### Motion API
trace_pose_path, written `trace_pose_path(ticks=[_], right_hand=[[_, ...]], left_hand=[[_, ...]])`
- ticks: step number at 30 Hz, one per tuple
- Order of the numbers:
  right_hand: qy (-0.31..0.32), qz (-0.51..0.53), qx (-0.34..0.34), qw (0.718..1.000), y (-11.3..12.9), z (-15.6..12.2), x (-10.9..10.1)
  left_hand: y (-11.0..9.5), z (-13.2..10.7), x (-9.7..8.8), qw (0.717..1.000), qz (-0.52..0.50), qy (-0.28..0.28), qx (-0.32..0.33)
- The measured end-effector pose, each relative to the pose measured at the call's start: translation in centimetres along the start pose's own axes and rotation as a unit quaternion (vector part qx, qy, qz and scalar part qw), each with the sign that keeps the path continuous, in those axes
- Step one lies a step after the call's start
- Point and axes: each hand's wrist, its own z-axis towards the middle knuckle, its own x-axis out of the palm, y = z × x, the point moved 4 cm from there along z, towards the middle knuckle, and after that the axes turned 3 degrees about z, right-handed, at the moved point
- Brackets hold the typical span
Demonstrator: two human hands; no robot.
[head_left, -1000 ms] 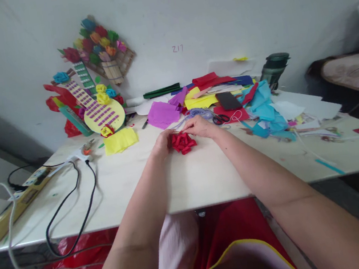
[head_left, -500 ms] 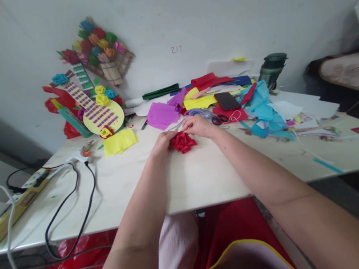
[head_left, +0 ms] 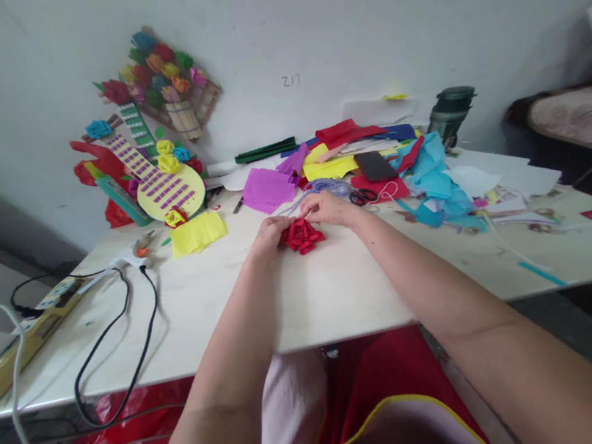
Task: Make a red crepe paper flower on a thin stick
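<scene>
A red paper flower (head_left: pixel 303 237) rests low over the middle of the white table (head_left: pixel 335 298), its folded petals facing me. My left hand (head_left: pixel 269 237) is closed on the flower's left side. At its far edge, the thumb and fingers of my right hand (head_left: pixel 326 210) are pinched together; what lies between them is too small to make out. Just behind my right hand lie a bundle of lilac cord (head_left: pixel 329 187) and black-handled scissors (head_left: pixel 363 197). A purple paper sheet (head_left: pixel 267 189) lies beyond my left hand.
Yellow paper (head_left: pixel 198 233), a glue gun (head_left: pixel 131 258) and a power strip (head_left: pixel 48 327) are on the left, with a flower-decorated craft guitar (head_left: pixel 169 193) behind. A phone (head_left: pixel 375 165), blue crepe paper (head_left: pixel 431 176) and a dark bottle (head_left: pixel 450 117) stand or lie at the back right.
Almost nothing differs. Both hands stay at the red flower, with only a very slight shift of the fingers and of the view.
</scene>
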Motion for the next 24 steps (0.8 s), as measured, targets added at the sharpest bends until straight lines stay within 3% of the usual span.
trace_pose_path(ticks=[5, 14, 24], right_hand=[[0.027, -0.003, 0.054, 0.998, 0.0, -0.25, 0.08], [0.102, -0.063, 0.056, 0.991, -0.41, -0.48, 0.08], [0.036, -0.169, -0.005, 0.985, 0.26, -0.25, -0.32]], left_hand=[[-0.29, -0.11, 0.11, 0.999, 0.027, 0.007, 0.024], [-0.17, -0.17, 0.06, 0.999, 0.041, 0.017, 0.017], [-0.47, -0.33, 0.03, 0.999, 0.012, 0.038, 0.007]])
